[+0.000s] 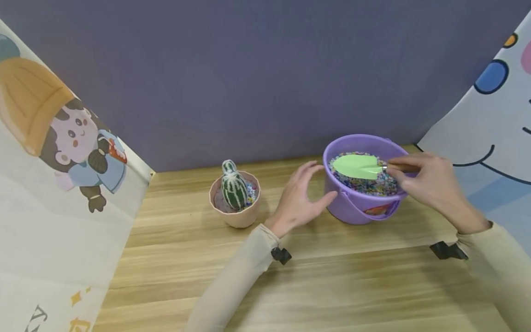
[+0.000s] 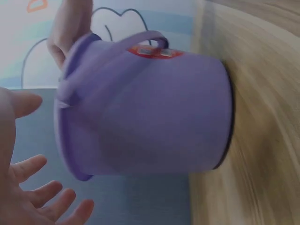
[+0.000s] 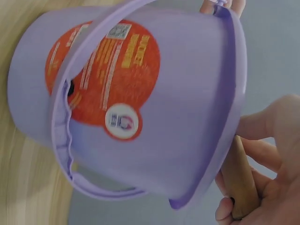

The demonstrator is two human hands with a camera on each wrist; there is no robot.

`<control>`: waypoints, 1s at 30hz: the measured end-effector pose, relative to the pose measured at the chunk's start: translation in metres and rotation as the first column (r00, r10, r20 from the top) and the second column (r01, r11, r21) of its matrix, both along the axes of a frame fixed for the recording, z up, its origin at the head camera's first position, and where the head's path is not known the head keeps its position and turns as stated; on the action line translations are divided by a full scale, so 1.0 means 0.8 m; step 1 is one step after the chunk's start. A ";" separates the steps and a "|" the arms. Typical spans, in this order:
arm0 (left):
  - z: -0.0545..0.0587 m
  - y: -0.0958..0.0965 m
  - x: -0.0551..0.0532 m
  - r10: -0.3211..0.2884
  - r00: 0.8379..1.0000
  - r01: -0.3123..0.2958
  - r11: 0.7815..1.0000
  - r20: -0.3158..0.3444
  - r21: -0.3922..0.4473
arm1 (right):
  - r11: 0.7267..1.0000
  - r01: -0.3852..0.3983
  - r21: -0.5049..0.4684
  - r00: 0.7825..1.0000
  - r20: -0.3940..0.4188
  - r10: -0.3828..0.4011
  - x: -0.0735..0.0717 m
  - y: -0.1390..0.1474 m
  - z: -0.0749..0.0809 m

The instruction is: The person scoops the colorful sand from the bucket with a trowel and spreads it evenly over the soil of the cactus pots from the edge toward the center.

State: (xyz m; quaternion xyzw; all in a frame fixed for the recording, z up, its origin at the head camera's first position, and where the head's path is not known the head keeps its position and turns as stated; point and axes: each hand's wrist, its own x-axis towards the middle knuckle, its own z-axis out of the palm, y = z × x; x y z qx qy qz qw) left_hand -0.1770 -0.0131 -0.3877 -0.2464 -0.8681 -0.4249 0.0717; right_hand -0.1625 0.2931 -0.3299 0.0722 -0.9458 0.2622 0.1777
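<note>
One pale green trowel (image 1: 356,167) (silvery-necked, brown-handled) in the right hand (image 1: 436,183), left hand (image 1: 297,202) wide.

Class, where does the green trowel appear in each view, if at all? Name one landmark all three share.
Head: the trowel, right of centre, over colourful bits, gripped by the right hand.
Left wrist: not visible.
Right wrist: only its wooden handle, lower right.
Shared landmark: the purple bucket.

Fingers (image 3: 262,153) grip a wooden handle (image 3: 240,176) at the purple bucket rim (image 3: 240,70).
</note>
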 end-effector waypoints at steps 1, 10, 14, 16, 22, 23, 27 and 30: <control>-0.002 0.003 -0.004 0.002 1.000 -0.002 1.000 0.010 -0.003 | 1.000 0.002 0.009 1.000 0.003 -0.002 0.000 0.002 0.000; -0.015 0.021 -0.023 -0.003 0.999 0.004 0.999 0.036 -0.041 | 0.984 -0.029 0.173 0.999 0.023 0.025 -0.009 0.026 0.002; -0.019 0.024 -0.026 -0.015 0.999 0.017 0.999 0.039 -0.030 | 0.957 -0.053 0.284 0.998 -0.007 0.057 -0.013 0.038 0.009; -0.020 0.024 -0.027 -0.022 0.999 0.023 0.999 0.043 -0.022 | 0.942 -0.064 0.329 0.997 -0.014 0.072 -0.016 0.044 0.014; -0.019 0.024 -0.025 -0.027 0.998 0.028 1.000 0.064 -0.010 | 0.912 -0.092 0.400 0.990 -0.061 0.127 -0.026 0.037 0.020; -0.019 0.024 -0.025 -0.028 0.998 0.028 1.000 0.064 -0.010 | 0.911 -0.106 0.398 0.987 -0.068 0.145 -0.029 0.032 0.018; -0.016 0.022 -0.026 -0.029 0.998 0.030 0.999 0.051 -0.027 | 0.927 -0.155 0.343 0.980 -0.065 0.188 -0.039 0.007 0.005; -0.014 0.021 -0.027 -0.032 0.999 0.034 0.998 0.042 -0.043 | 0.949 -0.151 0.278 0.984 -0.054 0.172 -0.042 0.000 -0.003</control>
